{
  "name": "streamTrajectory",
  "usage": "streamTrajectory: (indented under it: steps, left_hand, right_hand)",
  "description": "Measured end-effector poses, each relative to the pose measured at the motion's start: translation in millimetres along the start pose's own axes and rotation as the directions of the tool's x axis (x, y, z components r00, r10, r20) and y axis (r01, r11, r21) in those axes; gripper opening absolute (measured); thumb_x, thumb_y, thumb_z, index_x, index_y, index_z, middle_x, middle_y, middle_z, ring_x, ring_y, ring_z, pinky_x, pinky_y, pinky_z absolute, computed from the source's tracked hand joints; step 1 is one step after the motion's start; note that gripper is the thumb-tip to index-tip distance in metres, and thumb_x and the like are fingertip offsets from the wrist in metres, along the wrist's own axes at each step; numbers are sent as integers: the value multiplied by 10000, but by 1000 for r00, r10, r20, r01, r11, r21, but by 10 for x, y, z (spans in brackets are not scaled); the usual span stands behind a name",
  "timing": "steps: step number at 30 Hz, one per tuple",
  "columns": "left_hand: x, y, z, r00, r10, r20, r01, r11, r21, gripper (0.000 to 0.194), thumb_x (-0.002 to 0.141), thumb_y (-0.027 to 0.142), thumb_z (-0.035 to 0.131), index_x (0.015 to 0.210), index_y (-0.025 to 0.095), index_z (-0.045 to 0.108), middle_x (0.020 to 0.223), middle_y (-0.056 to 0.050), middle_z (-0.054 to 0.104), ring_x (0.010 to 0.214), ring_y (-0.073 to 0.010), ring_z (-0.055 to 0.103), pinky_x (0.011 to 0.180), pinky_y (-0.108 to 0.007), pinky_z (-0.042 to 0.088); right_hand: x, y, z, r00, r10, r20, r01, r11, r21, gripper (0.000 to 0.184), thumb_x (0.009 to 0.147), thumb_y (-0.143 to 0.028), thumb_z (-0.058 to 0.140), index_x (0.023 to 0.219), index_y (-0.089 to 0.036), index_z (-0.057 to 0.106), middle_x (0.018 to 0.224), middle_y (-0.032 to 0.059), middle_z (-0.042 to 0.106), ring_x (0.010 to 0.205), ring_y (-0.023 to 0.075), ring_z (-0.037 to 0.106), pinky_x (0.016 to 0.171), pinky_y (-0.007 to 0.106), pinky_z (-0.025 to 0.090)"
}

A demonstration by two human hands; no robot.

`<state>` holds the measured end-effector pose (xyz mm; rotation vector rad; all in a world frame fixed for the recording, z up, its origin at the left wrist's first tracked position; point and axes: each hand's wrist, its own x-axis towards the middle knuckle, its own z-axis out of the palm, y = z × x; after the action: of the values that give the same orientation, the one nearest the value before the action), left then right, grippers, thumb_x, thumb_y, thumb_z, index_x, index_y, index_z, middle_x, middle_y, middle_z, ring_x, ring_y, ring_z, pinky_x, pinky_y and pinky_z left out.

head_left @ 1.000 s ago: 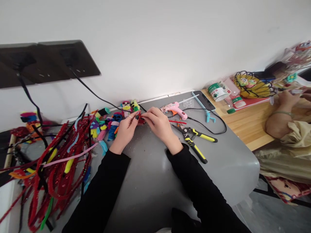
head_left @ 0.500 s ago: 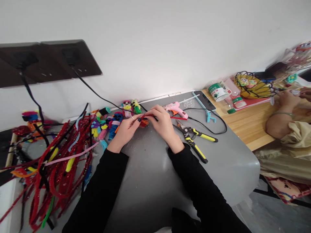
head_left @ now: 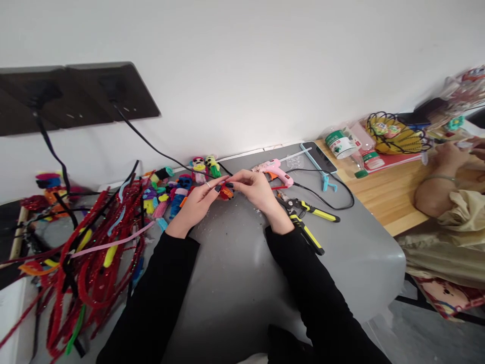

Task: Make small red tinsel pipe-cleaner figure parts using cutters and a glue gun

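Observation:
My left hand [head_left: 197, 203] and my right hand [head_left: 254, 191] meet above the grey table [head_left: 242, 273], both pinching a small red and orange pipe-cleaner piece [head_left: 226, 191] between the fingertips. A red pipe cleaner runs from that piece to the right under my right hand. Just beyond my left hand lie several small colourful pipe-cleaner figures [head_left: 170, 194]. Both arms wear black sleeves.
A pile of red and coloured pipe cleaners [head_left: 87, 258] covers the table's left. A pink glue gun [head_left: 275, 171] and yellow-black pliers [head_left: 305, 220] lie right of my hands. Another person's arm [head_left: 439, 187] rests on the wooden table [head_left: 382, 194] at right, near a bottle [head_left: 343, 146] and wire basket [head_left: 396, 132].
My hands lifted slightly and turned the small red piece; my right hand's fingers have shifted to pinch it from the right side.

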<state>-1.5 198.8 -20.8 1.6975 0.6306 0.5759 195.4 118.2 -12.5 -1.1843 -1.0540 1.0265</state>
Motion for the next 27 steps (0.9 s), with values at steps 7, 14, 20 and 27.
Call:
streamTrajectory:
  steps: [7, 14, 20, 27]
  left_hand:
    - [-3, -57, 43, 1000, -6, -21, 3, 987, -161, 617, 1015, 662, 627, 1440, 215, 628, 1303, -140, 769, 1096, -290, 785, 988, -454, 667]
    - [5, -39, 14, 999, -11, -36, 6, 992, -124, 565, 965, 658, 700, 1299, 203, 718, 1299, -142, 768, 1150, -298, 758, 1002, -434, 649]
    - [25, 34, 44, 997, -16, -73, 6, 990, -142, 559, 940, 652, 732, 1267, 202, 791, 1297, -132, 789, 1110, -307, 773, 1002, -454, 655]
    - [21, 56, 77, 988, -27, -150, 2, 987, -163, 588, 924, 633, 764, 1338, 216, 781, 1388, -145, 761, 1267, -353, 727, 1055, -473, 635]
  right_hand:
    - [-21, -37, 64, 985, -150, -83, 130, 970, -207, 142, 912, -346, 751, 912, -204, 759, 924, 37, 770, 839, 170, 701, 784, 308, 564]
    - [-26, -47, 74, 964, -249, -92, 206, 921, -331, 139, 955, -324, 711, 877, -209, 724, 922, 35, 749, 846, 169, 679, 793, 315, 554]
    - [-6, -40, 49, 990, -88, -114, 65, 980, -188, 304, 869, -496, 803, 888, -210, 702, 907, 27, 753, 800, 159, 672, 744, 297, 544]
    - [0, -49, 41, 993, 5, -115, -17, 995, -102, 462, 776, -621, 858, 870, -219, 652, 859, 1, 719, 741, 143, 637, 672, 274, 507]
